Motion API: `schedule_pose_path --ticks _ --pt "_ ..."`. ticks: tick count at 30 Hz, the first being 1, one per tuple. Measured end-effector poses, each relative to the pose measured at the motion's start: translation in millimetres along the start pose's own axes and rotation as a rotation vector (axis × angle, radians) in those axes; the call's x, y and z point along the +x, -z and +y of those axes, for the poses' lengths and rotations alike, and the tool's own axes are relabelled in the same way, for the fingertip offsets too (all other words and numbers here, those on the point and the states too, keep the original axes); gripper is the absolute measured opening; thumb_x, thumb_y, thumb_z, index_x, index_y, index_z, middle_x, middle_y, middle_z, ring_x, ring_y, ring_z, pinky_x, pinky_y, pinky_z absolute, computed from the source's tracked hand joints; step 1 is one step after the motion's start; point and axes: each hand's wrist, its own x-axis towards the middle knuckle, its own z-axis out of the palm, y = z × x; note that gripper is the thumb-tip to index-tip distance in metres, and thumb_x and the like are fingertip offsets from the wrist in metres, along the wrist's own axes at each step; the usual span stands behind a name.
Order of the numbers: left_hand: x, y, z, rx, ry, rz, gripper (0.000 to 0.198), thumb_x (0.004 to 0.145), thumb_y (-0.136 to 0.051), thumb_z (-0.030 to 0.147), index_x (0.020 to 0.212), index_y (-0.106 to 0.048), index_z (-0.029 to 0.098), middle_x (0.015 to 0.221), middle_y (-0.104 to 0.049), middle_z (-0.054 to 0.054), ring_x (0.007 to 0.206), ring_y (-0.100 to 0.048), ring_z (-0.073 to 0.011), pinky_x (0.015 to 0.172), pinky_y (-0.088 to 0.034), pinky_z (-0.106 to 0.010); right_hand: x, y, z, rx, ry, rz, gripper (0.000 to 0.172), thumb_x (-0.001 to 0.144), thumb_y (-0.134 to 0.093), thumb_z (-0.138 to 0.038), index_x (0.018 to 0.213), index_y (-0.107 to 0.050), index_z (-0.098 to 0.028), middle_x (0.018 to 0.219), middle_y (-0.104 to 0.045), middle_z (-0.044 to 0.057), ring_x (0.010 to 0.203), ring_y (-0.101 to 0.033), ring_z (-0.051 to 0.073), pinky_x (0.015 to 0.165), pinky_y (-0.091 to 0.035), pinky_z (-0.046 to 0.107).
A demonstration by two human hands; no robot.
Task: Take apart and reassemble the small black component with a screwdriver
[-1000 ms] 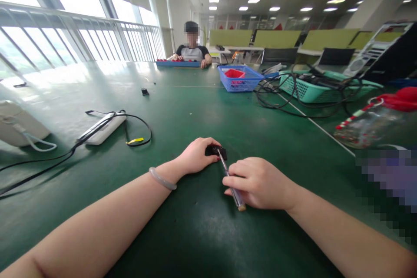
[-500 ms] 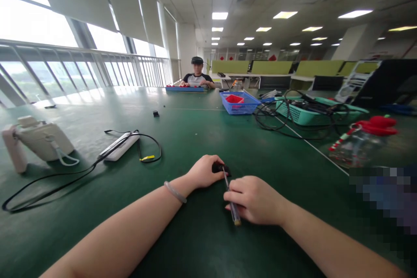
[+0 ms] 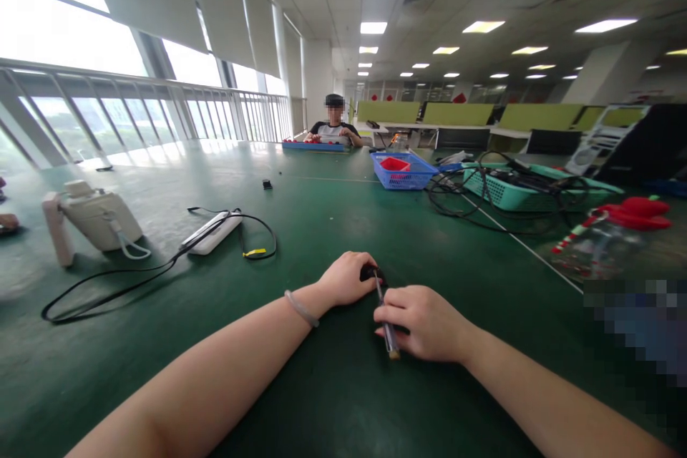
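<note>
My left hand (image 3: 350,279), with a pale bangle (image 3: 301,309) on its wrist, is closed around a small black object (image 3: 370,272) at the table's surface. Its fingers cover much of that object, so its kind is unclear. My right hand (image 3: 424,322) grips a screwdriver (image 3: 391,340) by its clear handle, fingers wrapped about it. The thin metal shaft points away from me, and its tip meets the black object beside my left thumb. The handle's yellowish end faces me.
On the green table (image 3: 300,379) lie a white power bank (image 3: 215,232) with a black cable, a beige bottle (image 3: 101,218), a blue basket (image 3: 405,173), a teal basket (image 3: 499,193) with cables and a red-lidded jar (image 3: 612,247). A person (image 3: 335,125) sits at the far end.
The view has swung slightly left, so the surroundings sit farther right. Both hands keep their grips, and the screwdriver tip stays at the black object.
</note>
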Motion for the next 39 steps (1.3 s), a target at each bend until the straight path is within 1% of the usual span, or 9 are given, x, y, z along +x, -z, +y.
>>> schedule_pose_path --ticks 13,29,35,39 --pt "1.1 -4.7 -1.8 0.007 -0.006 0.019 0.028 0.080 -0.060 0.037 0.102 -0.063 0.019 0.099 -0.067 -0.007 0.097 -0.059 -0.0245 0.086 -0.050 -0.037 0.8 -2.0 0.7 -0.017 0.000 -0.010 0.015 0.087 -0.058 -0.032 0.092 -0.067 -0.021 0.085 -0.061 0.003 0.070 -0.053 0.014 0.062 -0.035 0.028" --pt "1.2 -3.7 0.6 0.037 -0.011 0.017 0.028 0.081 -0.059 0.036 0.103 -0.063 0.020 0.101 -0.067 -0.007 0.099 -0.059 -0.0251 0.089 -0.049 -0.038 1.3 -2.7 0.6 -0.039 0.008 -0.029 0.015 0.087 -0.058 -0.033 0.092 -0.067 -0.021 0.085 -0.061 0.003 0.070 -0.054 0.015 0.061 -0.034 0.028" --pt "1.0 -4.1 0.6 0.036 -0.021 0.026 0.027 0.080 -0.060 0.036 0.102 -0.063 0.020 0.100 -0.067 -0.007 0.098 -0.059 -0.0250 0.087 -0.050 -0.038 1.6 -1.7 -0.2 -0.046 0.010 -0.036 0.015 0.087 -0.058 -0.032 0.091 -0.067 -0.021 0.084 -0.061 0.003 0.069 -0.053 0.014 0.061 -0.035 0.028" --pt "1.0 -2.7 1.9 0.038 -0.009 0.013 0.028 0.081 -0.060 0.036 0.103 -0.063 0.019 0.100 -0.067 -0.007 0.099 -0.059 -0.0248 0.087 -0.050 -0.037 1.7 -1.4 -0.4 -0.052 0.013 -0.033 0.015 0.087 -0.058 -0.031 0.091 -0.067 -0.020 0.084 -0.061 0.003 0.070 -0.054 0.014 0.062 -0.036 0.028"
